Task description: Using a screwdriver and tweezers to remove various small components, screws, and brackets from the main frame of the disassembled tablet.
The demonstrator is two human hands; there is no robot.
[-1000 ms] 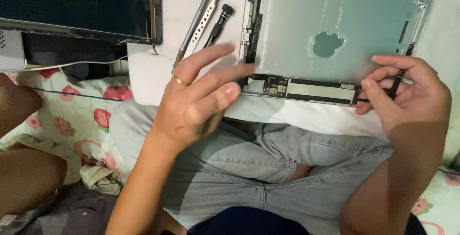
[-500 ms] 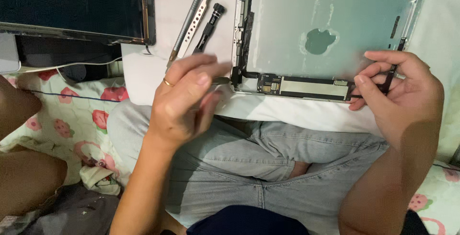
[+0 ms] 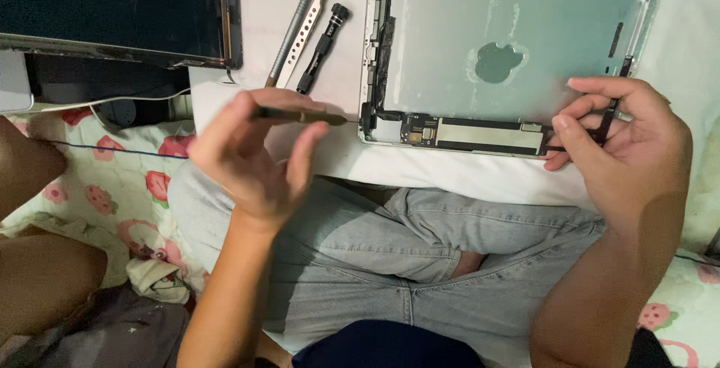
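An opened tablet back shell point(image 3: 517, 38) lies on a white surface point(image 3: 420, 169), with a circuit board strip point(image 3: 465, 134) along its near edge. My left hand point(image 3: 251, 162) holds a thin dark pointed tool point(image 3: 300, 117), whose tip points at the shell's lower left corner. My right hand point(image 3: 626, 143) pinches a thin black flex strip point(image 3: 611, 109) at the shell's lower right edge.
Metal tweezers point(image 3: 300, 27) and a small black screwdriver point(image 3: 322, 47) lie left of the shell. The dark removed screen panel point(image 3: 112, 8) sits at upper left. Grey jeans point(image 3: 420, 263) cover my crossed legs, and a strawberry-print sheet point(image 3: 112, 188) lies to the left.
My left hand drew back left from the shell's corner and now shows the thin tool in its fingers. My right hand stays at the lower right edge.
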